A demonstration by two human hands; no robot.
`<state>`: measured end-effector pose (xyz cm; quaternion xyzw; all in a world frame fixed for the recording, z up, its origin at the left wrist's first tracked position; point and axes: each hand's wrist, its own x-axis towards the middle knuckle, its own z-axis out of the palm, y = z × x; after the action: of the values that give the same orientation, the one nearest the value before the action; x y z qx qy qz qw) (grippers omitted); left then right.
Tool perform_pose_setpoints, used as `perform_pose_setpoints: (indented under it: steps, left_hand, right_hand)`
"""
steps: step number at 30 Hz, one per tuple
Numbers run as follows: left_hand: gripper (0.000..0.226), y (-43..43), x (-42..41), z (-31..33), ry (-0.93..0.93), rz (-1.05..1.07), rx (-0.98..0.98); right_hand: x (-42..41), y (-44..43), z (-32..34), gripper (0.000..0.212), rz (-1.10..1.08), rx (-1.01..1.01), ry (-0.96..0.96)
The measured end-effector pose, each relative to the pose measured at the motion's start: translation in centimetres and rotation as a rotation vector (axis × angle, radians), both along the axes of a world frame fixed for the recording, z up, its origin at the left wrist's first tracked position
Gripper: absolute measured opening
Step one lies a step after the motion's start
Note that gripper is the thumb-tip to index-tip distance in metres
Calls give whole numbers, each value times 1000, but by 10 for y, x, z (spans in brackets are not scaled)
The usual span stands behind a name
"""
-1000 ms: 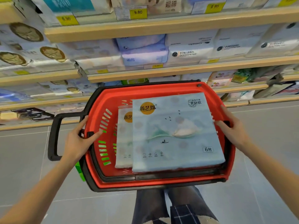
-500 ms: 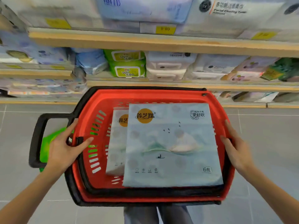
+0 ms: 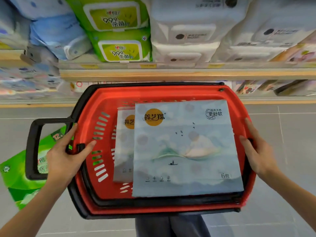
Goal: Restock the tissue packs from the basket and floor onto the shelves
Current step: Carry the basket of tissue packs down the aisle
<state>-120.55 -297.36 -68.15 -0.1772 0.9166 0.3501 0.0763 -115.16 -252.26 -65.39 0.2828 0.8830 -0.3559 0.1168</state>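
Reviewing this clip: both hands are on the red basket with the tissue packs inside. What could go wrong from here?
1. The top tissue pack lies loose, covering the second pack and nearly reaching the basket rim; a tilt could slide it out.
2. The left hand and right hand grip only the rims, so neither is free to catch it.
3. A green pack lies on the floor beside the basket; it might be stepped on or crushed.

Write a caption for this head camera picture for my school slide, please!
Two hands, left hand and right hand, hold a red basket with tissue packs before stocked shelves.
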Motion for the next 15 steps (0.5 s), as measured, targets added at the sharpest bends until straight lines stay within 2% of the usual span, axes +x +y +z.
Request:
perform_pose_setpoints:
  steps: [6,11,15]
  left_hand:
    - [73,17,-16,-38,50,-54,-33]
    - [66,32,-29,-61,83,-50,16]
    - [78,34,-34,-69,79,-23,0]
  right_hand:
    - [-15,17,-47,55,20,73,41]
    - [-18,25,-73,53,17,150,90]
    - [-24,27,-79,45,4,173,140]
